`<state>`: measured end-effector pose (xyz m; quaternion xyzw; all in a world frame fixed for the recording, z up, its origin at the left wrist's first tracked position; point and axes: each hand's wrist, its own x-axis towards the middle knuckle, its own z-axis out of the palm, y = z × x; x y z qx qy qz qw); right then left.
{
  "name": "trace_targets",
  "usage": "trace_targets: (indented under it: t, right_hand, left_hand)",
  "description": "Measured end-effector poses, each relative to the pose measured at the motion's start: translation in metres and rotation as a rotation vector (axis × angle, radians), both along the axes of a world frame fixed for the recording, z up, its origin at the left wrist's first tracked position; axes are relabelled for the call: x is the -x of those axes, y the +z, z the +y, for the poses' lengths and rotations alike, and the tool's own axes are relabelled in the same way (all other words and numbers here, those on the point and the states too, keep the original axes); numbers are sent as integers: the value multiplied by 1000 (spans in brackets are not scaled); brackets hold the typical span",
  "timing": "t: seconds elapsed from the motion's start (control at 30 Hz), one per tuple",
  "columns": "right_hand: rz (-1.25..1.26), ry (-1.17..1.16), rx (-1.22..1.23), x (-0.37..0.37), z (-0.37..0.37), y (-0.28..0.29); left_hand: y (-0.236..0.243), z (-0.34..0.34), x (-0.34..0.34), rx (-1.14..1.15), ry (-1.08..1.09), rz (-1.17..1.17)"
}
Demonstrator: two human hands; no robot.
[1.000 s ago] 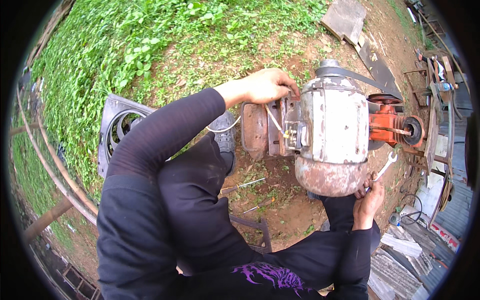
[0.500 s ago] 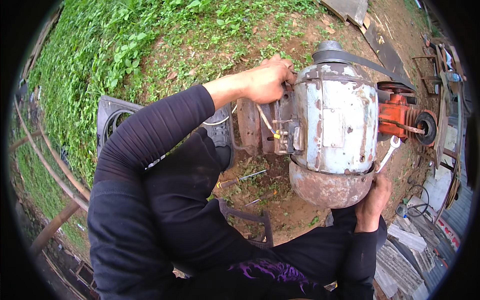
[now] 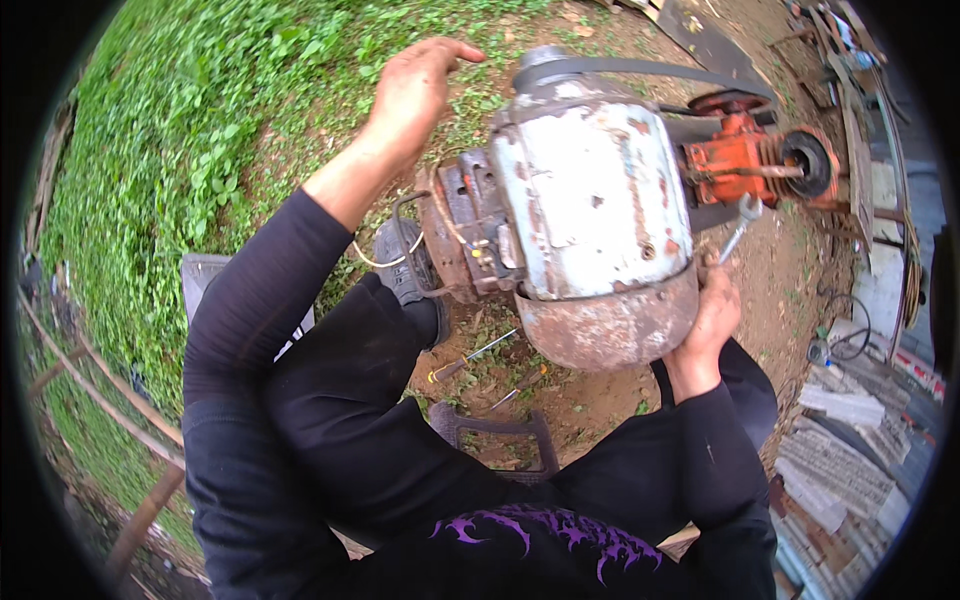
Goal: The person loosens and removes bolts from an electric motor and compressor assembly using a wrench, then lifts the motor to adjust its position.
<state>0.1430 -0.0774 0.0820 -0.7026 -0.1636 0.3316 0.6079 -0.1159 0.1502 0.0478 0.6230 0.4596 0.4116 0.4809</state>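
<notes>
A large electric motor (image 3: 595, 200) with worn pale-blue paint stands before me, a rusty cover (image 3: 610, 330) on its near end. My left hand (image 3: 415, 95) is raised over the grass, up and left of the motor, fingers stretched and holding nothing. Low on the motor's right side, my right hand (image 3: 712, 312) is closed around an open-end wrench (image 3: 741, 227), its jaw pointing away from me. That hand is beside the rusty cover; part of its fingers is hidden. Wires run to a terminal block (image 3: 485, 252) on the motor's left, next to a rusty base (image 3: 445, 225).
A black belt (image 3: 650, 68) links the motor's pulley to an orange machine (image 3: 735, 155). Two screwdrivers (image 3: 470, 358) (image 3: 520, 386) lie on the dirt near a dark plastic frame (image 3: 545, 445). My shoe (image 3: 405, 265) is beside the base. Broken sheets (image 3: 840, 470) lie at right.
My left hand has come off the motor's base and risen up and left, its fingers straightening. The motor and orange machine appear further up and left. My right hand keeps the wrench.
</notes>
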Motion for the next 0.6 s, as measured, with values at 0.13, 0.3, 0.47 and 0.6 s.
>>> trace_targets:
  t: [0.13,0.3,0.47,0.6]
  right_hand:
    - [-33,170,-14,-11,2,-4]
    - [-415,544,39,-59,5,-3]
    - [-866,836,-95,-91,17,33]
    - [-1189,1104,-262,-115,58,21]
  left_hand:
    - [69,-12,-10,117,-22,-209]
    - [156,-70,-23,128,-232,-311]
    - [179,-171,-25,217,-447,-40]
    - [139,-242,-74,640,-540,39]
